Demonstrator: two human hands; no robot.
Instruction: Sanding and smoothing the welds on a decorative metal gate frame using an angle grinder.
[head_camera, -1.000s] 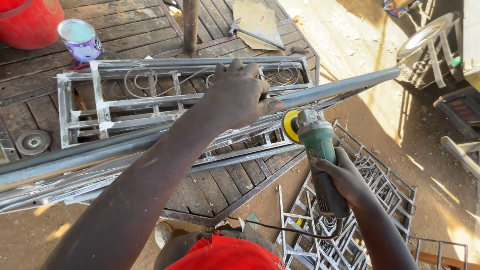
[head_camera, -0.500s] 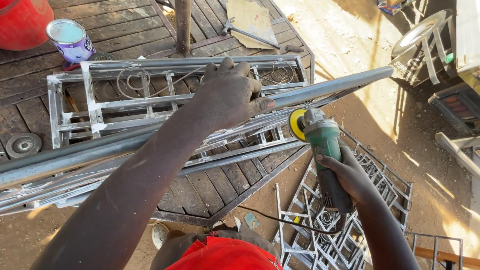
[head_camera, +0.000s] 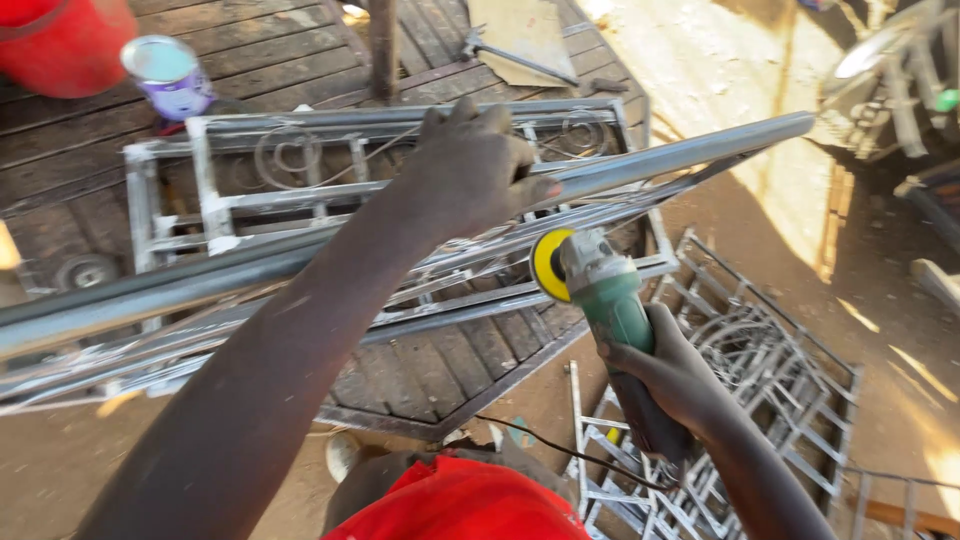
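- A red bucket (head_camera: 60, 45) sits at 10 o'clock, with a paint tin (head_camera: 168, 75) with a purple label just beside it on the dark wooden plank tabletop (head_camera: 270, 50).
- A small grey disc (head_camera: 85, 272) lies on the planks at 9 o'clock.
- A welded metal frame (head_camera: 215, 215) with scrollwork lies flat on the tabletop, under the pipe.
- The long steel pipe (head_camera: 690, 150) runs across the view, its long axis from 8 o'clock up to 2 o'clock; its free end points to 2 o'clock, out past the tabletop edge.
- The left hand (head_camera: 470, 170) rests on top of the pipe near centre, fingers curled over it and gripping it.
- The green angle grinder (head_camera: 600, 295) stands just below the pipe, its body running from 5 o'clock to 11 o'clock; its yellow disc faces 9 o'clock, near the pipe but whether touching cannot be told.
- The right hand (head_camera: 675, 375) wraps the grinder's body, fingers clenched around it.
- More metal grilles (head_camera: 780, 400) lie on the sunlit dirt ground (head_camera: 760, 60) at 4 o'clock.
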